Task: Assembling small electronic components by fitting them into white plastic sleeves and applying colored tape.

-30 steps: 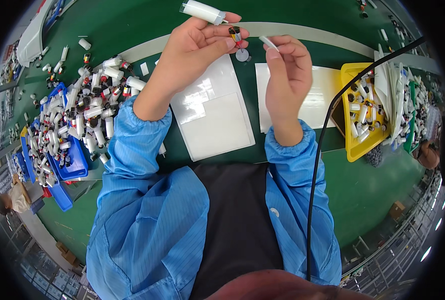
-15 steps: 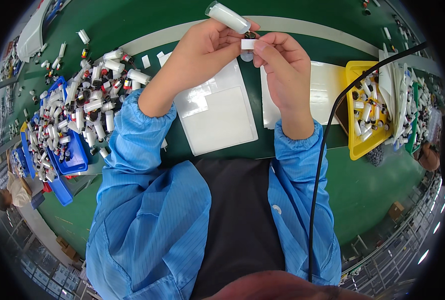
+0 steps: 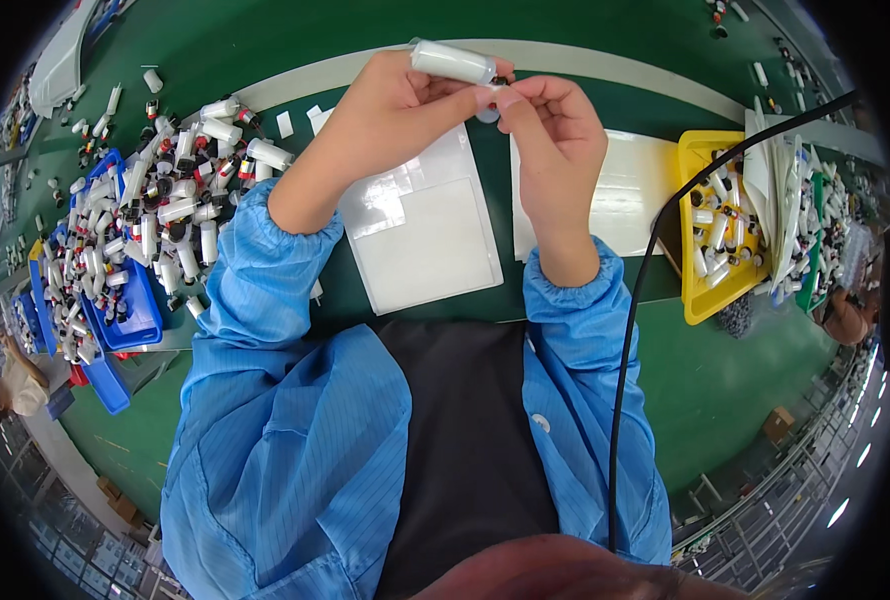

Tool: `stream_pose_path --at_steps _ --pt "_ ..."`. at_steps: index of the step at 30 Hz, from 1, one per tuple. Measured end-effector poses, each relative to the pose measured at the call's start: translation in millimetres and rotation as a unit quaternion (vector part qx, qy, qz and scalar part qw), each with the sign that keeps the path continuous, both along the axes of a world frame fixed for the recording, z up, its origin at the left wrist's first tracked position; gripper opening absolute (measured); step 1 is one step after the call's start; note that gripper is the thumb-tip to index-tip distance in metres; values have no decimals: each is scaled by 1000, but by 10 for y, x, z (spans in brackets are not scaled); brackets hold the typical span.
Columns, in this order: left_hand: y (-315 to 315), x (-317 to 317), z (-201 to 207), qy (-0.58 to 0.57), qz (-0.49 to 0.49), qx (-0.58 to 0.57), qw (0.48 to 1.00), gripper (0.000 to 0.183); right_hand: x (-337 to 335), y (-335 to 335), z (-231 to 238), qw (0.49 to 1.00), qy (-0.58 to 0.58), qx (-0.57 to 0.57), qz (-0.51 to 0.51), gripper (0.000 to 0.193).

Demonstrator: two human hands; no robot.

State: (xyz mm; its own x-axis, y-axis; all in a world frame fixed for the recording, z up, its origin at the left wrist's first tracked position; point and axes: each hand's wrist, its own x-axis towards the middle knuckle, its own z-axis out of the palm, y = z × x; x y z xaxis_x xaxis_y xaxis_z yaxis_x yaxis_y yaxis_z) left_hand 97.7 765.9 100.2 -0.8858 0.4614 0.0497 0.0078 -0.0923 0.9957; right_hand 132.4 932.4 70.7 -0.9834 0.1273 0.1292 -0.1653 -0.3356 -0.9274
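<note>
At the far middle of the bench, my left hand point(image 3: 390, 115) is closed around a small clear cylindrical bottle point(image 3: 452, 62) with white inside, lying nearly level. Its dark neck point(image 3: 501, 81) points to the right. My right hand point(image 3: 565, 145) pinches at that neck end, its thumb tip meeting my left thumb. A bit of white label point(image 3: 494, 93) shows between the two thumbs; most of it is hidden. Below my hands lies a white sheet on glossy backing point(image 3: 430, 255). Another glossy sheet point(image 3: 625, 195) rests under and beside my right wrist.
A heap of similar bottles point(image 3: 180, 210) spreads at the left, partly over blue trays point(image 3: 145, 310). On the right, a yellow tray point(image 3: 693, 250) holds several more, with a stack of white sheets point(image 3: 785, 200) beside it. A black cable point(image 3: 627, 400) hangs across the right side.
The bottle has tilted from sloping to nearly level. My thumbs have come together over the white label, which showed plainly between them before. The whole view has shifted slightly.
</note>
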Motion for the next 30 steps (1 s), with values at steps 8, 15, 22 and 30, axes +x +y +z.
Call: stream_pose_path --at_steps 8,15,22,30 --pt "25 29 180 -56 19 56 997 28 -52 60 29 975 -70 -172 120 34" --pt "-141 46 379 81 -13 28 996 31 -26 86 54 915 -124 -302 235 30" --pt "-1602 -1075 221 133 307 -391 858 41 165 -76 70 974 60 205 74 10" --pt "-2011 -1705 -233 291 218 -663 654 62 287 -101 32 887 105 422 152 6"
